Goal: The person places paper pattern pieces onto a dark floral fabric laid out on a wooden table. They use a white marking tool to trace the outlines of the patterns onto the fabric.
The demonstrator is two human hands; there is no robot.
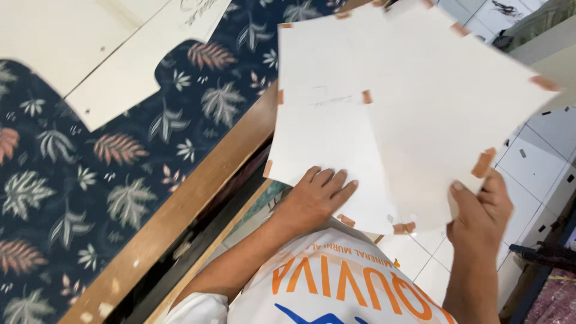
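Paper sheets (414, 114), pale cream and joined with short strips of tan tape (483, 162) at their corners and seams, are held up in the air between the person's chest and the tabletop edge (198, 192), fanned out and slightly blurred. The left hand (315, 201) lies flat against the lower left sheet, fingers (336, 183) spread and nearly straight, pressing rather than pinching. The right hand (483, 213) grips the lower right edge, thumb on the near face and the other fingers curled behind, closed on the paper just under a tape tab. Handling this well, I judge, calls for keeping the taped joints from bending sharply, supporting the wide span from both sides, and keeping the thumb off the tape so it does not peel. To the left, a dark blue fabric (90, 180) printed with grey and rust leaves covers the tabletop, whose wooden border runs diagonally; two more pale pattern pieces (114, 54) rest on the fabric at the upper left. White floor tiles (540, 162) show to the right, and the person's white shirt (336, 288) with orange lettering fills the bottom.
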